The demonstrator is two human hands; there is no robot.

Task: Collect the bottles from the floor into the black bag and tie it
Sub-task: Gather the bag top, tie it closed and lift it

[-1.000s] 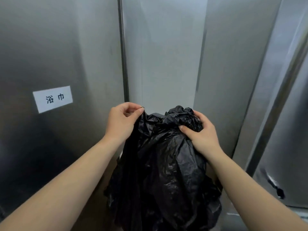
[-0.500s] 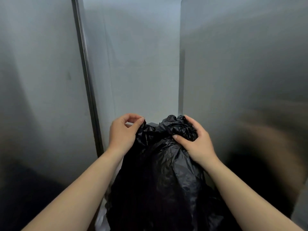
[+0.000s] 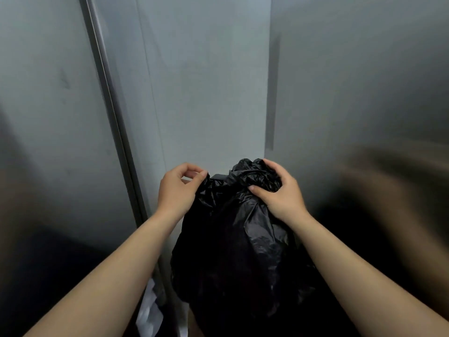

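Your grip is unchanged: left hand (image 3: 178, 189) pinches the black bag (image 3: 239, 242) rim, right hand (image 3: 279, 193) clutches its bunched top; metal panels (image 3: 206, 93) close around the bag.

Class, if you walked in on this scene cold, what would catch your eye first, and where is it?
First, the black bag, bulging and crumpled at lower centre, with both bare hands at its gathered top. The left hand pinches the plastic's left edge; the right hand clutches the bunched neck. Behind them rise plain grey metal panels, and something white shows at the bag's lower left.
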